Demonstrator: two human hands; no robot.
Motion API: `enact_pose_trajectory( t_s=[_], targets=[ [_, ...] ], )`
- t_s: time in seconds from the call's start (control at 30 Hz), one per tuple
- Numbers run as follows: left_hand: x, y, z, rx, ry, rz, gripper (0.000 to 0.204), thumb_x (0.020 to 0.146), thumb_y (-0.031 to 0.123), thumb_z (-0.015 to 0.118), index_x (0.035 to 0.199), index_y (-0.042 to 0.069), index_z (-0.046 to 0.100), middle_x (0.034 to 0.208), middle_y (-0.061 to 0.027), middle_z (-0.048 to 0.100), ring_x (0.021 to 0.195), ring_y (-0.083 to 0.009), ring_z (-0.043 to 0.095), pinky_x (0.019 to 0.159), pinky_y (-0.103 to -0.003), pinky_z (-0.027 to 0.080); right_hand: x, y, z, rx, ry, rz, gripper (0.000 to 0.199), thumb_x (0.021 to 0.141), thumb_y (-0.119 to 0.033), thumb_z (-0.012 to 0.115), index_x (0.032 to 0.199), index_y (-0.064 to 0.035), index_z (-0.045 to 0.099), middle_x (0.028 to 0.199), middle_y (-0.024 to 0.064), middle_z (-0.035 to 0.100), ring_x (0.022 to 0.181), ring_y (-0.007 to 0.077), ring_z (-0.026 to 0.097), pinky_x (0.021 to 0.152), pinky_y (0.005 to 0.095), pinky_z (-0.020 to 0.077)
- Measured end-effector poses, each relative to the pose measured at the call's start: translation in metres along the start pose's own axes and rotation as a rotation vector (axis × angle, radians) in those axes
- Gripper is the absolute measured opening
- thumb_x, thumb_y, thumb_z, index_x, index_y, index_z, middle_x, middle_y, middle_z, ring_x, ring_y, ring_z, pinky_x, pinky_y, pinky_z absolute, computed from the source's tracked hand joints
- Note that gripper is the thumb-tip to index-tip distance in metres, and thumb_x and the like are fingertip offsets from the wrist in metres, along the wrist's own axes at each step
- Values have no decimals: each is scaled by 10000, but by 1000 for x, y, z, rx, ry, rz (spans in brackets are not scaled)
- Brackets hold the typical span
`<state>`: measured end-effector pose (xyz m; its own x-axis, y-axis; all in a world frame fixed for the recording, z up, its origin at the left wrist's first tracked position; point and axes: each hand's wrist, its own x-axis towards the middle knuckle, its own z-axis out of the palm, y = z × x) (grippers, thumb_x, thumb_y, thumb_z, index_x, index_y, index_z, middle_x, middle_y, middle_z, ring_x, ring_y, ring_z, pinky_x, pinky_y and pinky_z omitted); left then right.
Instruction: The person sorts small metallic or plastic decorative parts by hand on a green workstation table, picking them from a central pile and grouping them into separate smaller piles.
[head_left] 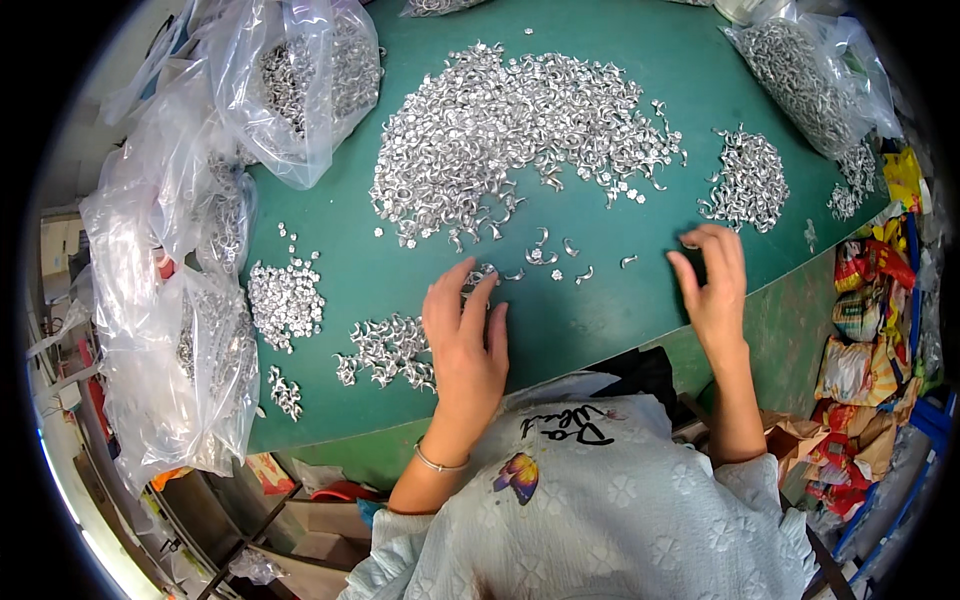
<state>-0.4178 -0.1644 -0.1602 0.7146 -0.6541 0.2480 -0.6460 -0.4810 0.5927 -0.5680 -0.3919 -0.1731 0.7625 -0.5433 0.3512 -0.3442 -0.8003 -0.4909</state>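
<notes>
Left hand [465, 335] flat, fingers spread on green worktop [600, 290], touching loose silver pieces [545, 255] below the big pile [500, 130]. Right hand [715, 280] loosely curled at worktop edge; hold unclear.

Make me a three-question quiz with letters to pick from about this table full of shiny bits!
1. Where is the biggest heap of silver parts?
A. middle of the table, far side
B. on the floor
C. in a box

2. What colour is the table top?
A. red
B. green
C. white

3. What is the left hand doing?
A. resting fingers down by a few loose pieces
B. holding a bag
C. making a fist in the air

Answers: A, it spreads beyond both hands; B, green shows between heaps; A, its fingers lie flat on the table.
</notes>
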Motion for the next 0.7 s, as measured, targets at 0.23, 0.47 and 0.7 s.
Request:
enact_pose_trajectory(
  t_s=[0.23,0.47,0.7],
  targets=[
    [-9,-10,-11,46,57,-105,352,797,-7,692,1139,18,614,1284,-152,535,1173,-337,512,988,-404,403,12,-15,21,74,-42,-79,179,762,-60,737,892,-7,627,947,113,564,872,282,573,739,368,475],
    [-15,-21,-15,45,51,-109,404,799,14,696,1183,9,571,1277,-171,509,1160,-356,494,978,-437,371,26,7,4,-350,198,-48,158,766,-12,707,907,-13,634,961,126,578,892,296,545,787,394,439],
    [-7,-12,-14,30,41,-72,389,803,21,704,1177,14,594,1282,-149,532,1160,-340,515,982,-407,403,55,-39,34,-225,3,-226,232,762,-77,720,990,-61,677,926,41,588,881,228,525,755,352,378]
  ],
)
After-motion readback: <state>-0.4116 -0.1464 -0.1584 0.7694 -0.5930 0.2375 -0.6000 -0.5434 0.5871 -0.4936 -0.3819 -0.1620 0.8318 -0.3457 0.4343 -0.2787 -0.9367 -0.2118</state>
